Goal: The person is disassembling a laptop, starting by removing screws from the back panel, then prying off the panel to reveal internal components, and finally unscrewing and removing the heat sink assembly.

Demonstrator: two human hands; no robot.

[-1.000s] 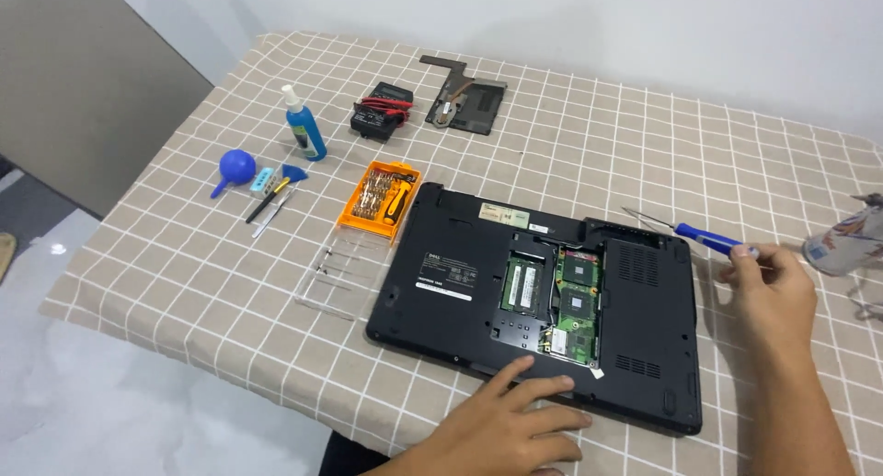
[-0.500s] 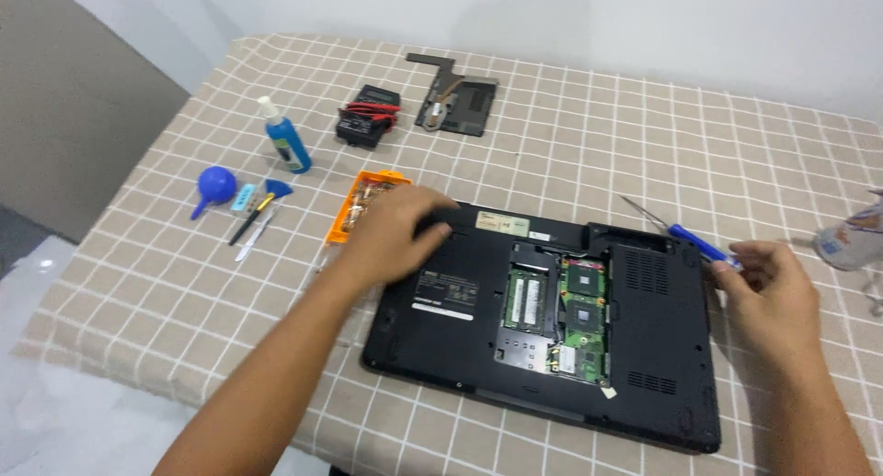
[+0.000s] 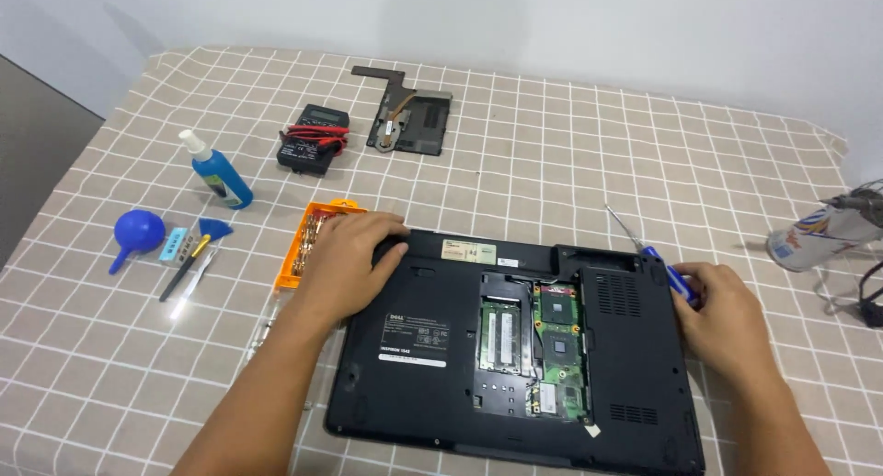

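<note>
Our left hand rests flat and loose on the orange screwdriver-bit tray beside the upturned laptop, while our right hand grips a blue screwdriver pointing away leftward.

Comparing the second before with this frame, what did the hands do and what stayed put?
The left hand left the laptop's near edge and reached across to its far left corner, where it now rests beside the orange bit case. The right hand stayed at the laptop's right edge, holding the blue-handled screwdriver. The laptop, blue bottle, multimeter and removed cover panel did not move.
</note>
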